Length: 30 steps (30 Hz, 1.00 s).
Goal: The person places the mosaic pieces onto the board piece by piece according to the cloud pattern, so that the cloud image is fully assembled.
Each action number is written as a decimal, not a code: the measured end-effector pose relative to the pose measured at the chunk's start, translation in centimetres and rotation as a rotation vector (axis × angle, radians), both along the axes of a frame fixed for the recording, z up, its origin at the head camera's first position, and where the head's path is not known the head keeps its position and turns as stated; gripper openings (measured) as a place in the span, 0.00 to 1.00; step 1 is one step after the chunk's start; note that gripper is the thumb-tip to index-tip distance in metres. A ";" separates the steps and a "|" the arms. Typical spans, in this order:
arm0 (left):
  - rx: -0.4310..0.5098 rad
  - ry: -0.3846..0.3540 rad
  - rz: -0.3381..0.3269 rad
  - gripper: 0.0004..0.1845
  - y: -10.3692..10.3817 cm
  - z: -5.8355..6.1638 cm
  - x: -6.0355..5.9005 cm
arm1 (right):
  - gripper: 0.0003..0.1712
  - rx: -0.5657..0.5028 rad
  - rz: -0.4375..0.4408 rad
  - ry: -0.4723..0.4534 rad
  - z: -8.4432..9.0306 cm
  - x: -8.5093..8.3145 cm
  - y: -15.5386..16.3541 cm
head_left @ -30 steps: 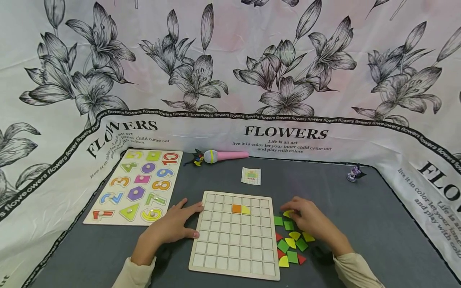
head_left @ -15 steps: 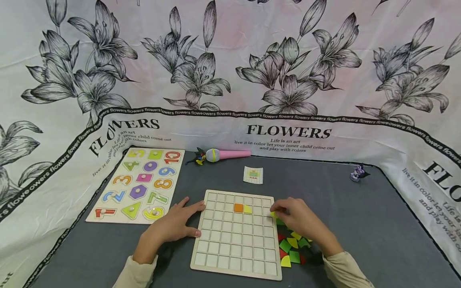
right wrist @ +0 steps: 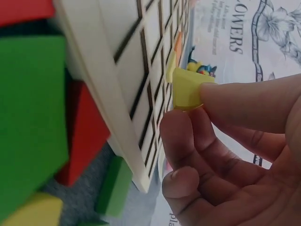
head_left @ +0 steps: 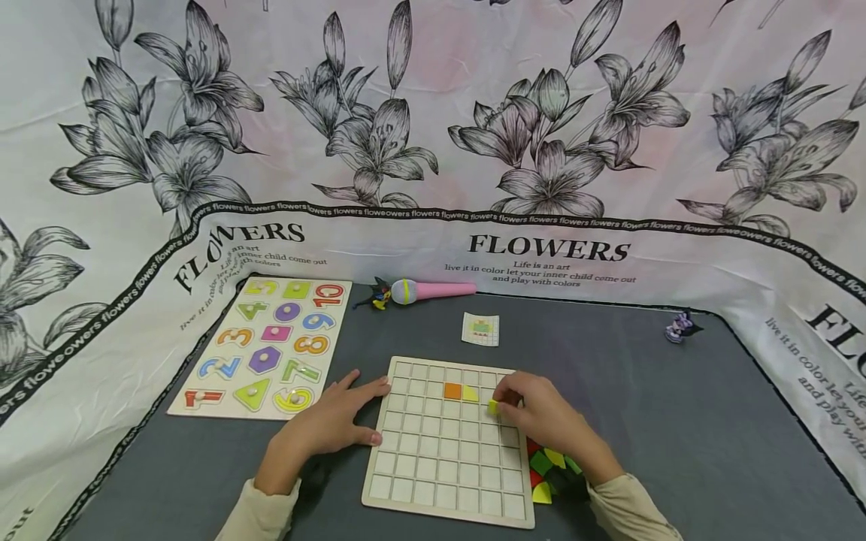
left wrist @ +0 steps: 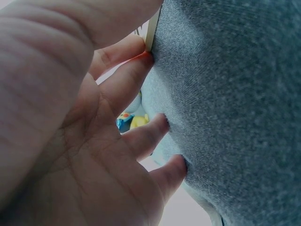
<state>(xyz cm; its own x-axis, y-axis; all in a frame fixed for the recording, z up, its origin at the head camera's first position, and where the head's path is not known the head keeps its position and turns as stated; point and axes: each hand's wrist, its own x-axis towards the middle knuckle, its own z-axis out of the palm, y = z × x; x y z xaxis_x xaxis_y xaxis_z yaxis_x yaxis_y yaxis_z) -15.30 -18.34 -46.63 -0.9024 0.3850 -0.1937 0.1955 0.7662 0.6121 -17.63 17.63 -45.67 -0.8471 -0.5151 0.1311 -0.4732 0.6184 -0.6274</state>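
Observation:
My right hand (head_left: 537, 409) pinches a yellow quarter-round tile (right wrist: 187, 89) between thumb and fingers, over the upper right part of the wooden grid board (head_left: 433, 451). On the board, an orange square tile (head_left: 452, 391) lies in a cell beside a yellow quarter-round tile (head_left: 470, 394). At the board's left edge, my left hand (head_left: 325, 424) rests with its fingers spread, thumb and index finger touching the frame. In the left wrist view the left hand's other fingertips (left wrist: 176, 165) press on the grey cloth.
Loose green (head_left: 541, 460), red and yellow tiles lie right of the board, partly behind my right hand. A small pattern card (head_left: 480, 330) lies beyond the board. A number puzzle (head_left: 267, 353), a pink toy microphone (head_left: 440, 290) and two small figurines (head_left: 381, 294) (head_left: 679, 328) stand around.
My right hand has picked up the yellow quarter-round tile from the pile and moved left with it over the board. The left hand keeps its place at the board's edge.

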 end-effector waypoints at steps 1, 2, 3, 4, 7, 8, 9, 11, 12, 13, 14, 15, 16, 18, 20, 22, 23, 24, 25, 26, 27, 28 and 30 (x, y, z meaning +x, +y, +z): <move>0.000 0.001 -0.001 0.43 0.0 0.0 0.0 | 0.06 0.000 0.001 -0.005 -0.1 0.0 0.0; 0.000 0.002 -0.002 0.43 0.1 -0.1 -0.1 | 0.06 0.001 0.002 -0.009 -0.2 0.0 -0.1; 0.000 0.001 -0.003 0.43 0.1 -0.1 -0.1 | 0.06 0.003 0.000 -0.013 -0.3 0.0 -0.1; -0.001 0.000 -0.002 0.43 0.1 -0.1 -0.1 | 0.06 0.005 -0.001 -0.016 -0.4 0.0 -0.1; 0.000 -0.005 0.004 0.43 0.2 -0.1 -0.2 | 0.06 0.016 0.002 -0.012 -0.7 -0.1 -0.3; 0.001 -0.006 0.007 0.43 0.2 -0.1 -0.2 | 0.06 0.020 0.001 -0.007 -0.8 -0.1 -0.3; 0.000 -0.007 0.009 0.44 0.2 -0.1 -0.2 | 0.06 0.024 -0.001 -0.001 -0.9 -0.2 -0.4; -0.006 -0.011 0.013 0.44 0.2 -0.1 -0.2 | 0.06 0.030 -0.003 0.009 -1.0 -0.2 -0.4; -0.011 -0.013 0.015 0.44 0.2 -0.1 -0.2 | 0.06 0.031 -0.004 0.009 -1.0 -0.2 -0.5; -0.017 -0.015 0.017 0.44 0.2 -0.1 -0.2 | 0.06 0.032 -0.005 0.010 -1.0 -0.3 -0.5; -0.019 -0.015 0.017 0.44 0.2 -0.1 -0.2 | 0.06 0.034 -0.010 0.010 -1.0 -0.3 -0.5; -0.021 -0.016 0.018 0.43 0.2 -0.1 -0.2 | 0.06 0.034 -0.011 0.012 -1.0 -0.3 -0.5; -0.022 -0.015 0.019 0.43 0.1 0.0 -0.2 | 0.06 0.039 -0.015 0.017 -1.0 -0.3 -0.6; -0.018 -0.012 0.018 0.44 0.1 0.0 -0.2 | 0.06 0.044 -0.021 0.026 -1.0 -0.4 -0.8; -0.009 -0.008 0.013 0.44 0.1 0.1 -0.2 | 0.06 0.050 -0.025 0.039 -1.0 -0.4 -0.9; -0.005 -0.008 0.012 0.44 0.1 0.1 -0.2 | 0.07 0.055 -0.027 0.045 -0.9 -0.3 -1.0; -0.004 -0.009 0.012 0.44 0.1 0.1 -0.2 | 0.07 0.056 -0.024 0.047 -0.8 -0.3 -1.0; -0.004 -0.009 0.012 0.44 0.1 0.1 -0.2 | 0.07 0.056 -0.018 0.049 -0.8 -0.3 -1.0; -0.004 -0.011 0.013 0.44 0.1 0.1 -0.2 | 0.07 0.059 -0.016 0.048 -0.8 -0.2 -1.0; -0.005 -0.013 0.013 0.44 0.1 0.1 -0.1 | 0.07 0.059 -0.015 0.046 -0.8 -0.2 -1.0; -0.005 -0.014 0.014 0.43 0.1 0.1 -0.1 | 0.07 0.059 -0.013 0.046 -0.8 -0.2 -1.0; -0.006 -0.014 0.012 0.43 0.1 0.1 -0.1 | 0.07 0.060 -0.012 0.045 -0.9 -0.2 -1.0; -0.004 -0.014 0.009 0.43 0.1 0.1 -0.1 | 0.07 0.056 -0.009 0.038 -1.0 -0.2 -1.0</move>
<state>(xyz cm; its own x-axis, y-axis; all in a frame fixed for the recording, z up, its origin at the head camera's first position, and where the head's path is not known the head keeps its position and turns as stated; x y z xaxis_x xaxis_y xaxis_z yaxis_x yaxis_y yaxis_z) -15.45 -18.21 -46.55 -0.9030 0.3761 -0.2075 0.1802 0.7702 0.6118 -17.80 16.66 -46.65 -0.8468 -0.5147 0.1346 -0.4901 0.6564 -0.5735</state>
